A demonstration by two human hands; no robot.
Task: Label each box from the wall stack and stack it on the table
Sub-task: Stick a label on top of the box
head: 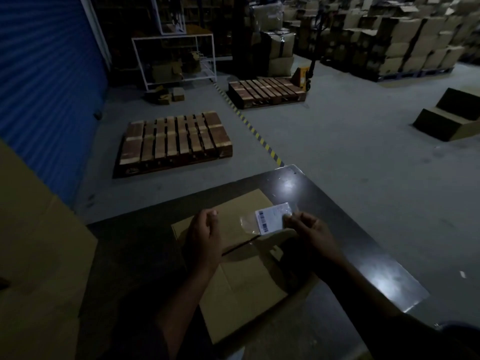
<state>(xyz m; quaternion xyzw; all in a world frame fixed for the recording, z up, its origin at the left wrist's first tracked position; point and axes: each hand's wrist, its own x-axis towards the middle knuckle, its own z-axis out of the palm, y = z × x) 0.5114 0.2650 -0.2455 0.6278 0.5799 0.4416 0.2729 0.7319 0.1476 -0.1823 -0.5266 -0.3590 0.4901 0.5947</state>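
Table far corner, 12 to 1 o'clock: the dark table [337, 203] is bare past the box [233, 279], room for a hand to pass.
Table right edge, 3 o'clock: an open strip beside the box.
Centre: the box fills the middle; left hand [205, 235] and right hand [309, 229] hover over it (the right pinches a label [270, 219]).
Left side, 9 o'clock: a tall cardboard stack [39, 242] walls off that side.
Floor beyond, 11 o'clock: a wooden pallet [174, 141] lies low.

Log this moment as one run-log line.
step: labelling | right hand: pinches label | left hand: curled above box, grip unclear | box: flat on table | label: not yet stuck
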